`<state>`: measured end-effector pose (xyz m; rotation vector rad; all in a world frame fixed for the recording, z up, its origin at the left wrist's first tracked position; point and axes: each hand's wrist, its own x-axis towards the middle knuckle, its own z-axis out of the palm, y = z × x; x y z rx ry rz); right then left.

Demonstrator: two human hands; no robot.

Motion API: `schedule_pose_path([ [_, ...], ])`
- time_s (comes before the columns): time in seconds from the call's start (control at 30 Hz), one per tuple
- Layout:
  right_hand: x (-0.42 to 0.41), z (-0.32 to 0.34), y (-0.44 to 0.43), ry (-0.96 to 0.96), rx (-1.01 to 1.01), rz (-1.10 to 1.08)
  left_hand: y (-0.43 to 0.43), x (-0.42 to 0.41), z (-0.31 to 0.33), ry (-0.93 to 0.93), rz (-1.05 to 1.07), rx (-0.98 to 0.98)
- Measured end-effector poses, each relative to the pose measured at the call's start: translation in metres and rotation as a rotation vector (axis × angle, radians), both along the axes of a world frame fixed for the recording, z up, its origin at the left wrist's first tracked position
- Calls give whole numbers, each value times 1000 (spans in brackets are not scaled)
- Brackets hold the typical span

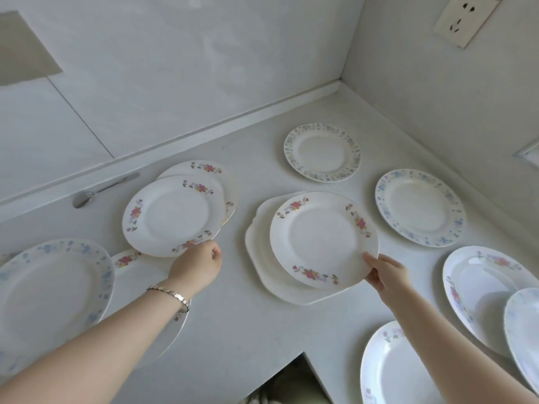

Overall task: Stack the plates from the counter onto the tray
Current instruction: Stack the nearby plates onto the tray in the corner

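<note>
A white tray [259, 258] with a scalloped rim lies mid-counter. Over it is a pink-flowered plate [320, 237], gripped at its near right edge by my right hand [385, 272]; whether the plate rests on the tray I cannot tell. My left hand [198, 265] holds the near rim of a second pink-flowered plate [175, 214], tilted up over another like it [215, 173] that lies on the counter. Several more plates lie around: blue-flowered ones [420, 207], [322, 151], [52, 287] and pink-flowered ones [484, 290].
A metal spoon [96, 192] lies by the back wall at left. A wall socket [466, 20] sits at upper right. The counter [233, 322] has a cut-out corner at its near edge, with more plates [390, 368] at the lower right.
</note>
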<state>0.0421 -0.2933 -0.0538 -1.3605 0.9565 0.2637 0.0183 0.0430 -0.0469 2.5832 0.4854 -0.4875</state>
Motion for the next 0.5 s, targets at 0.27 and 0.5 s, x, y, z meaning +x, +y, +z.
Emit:
schedule_pose_path([
  [0.27, 5, -22, 23, 49, -57, 91, -11, -6, 3, 0, -3, -4],
  [0.5, -6, -18, 32, 56, -587, 466, -4, -12, 1, 44, -2, -33],
])
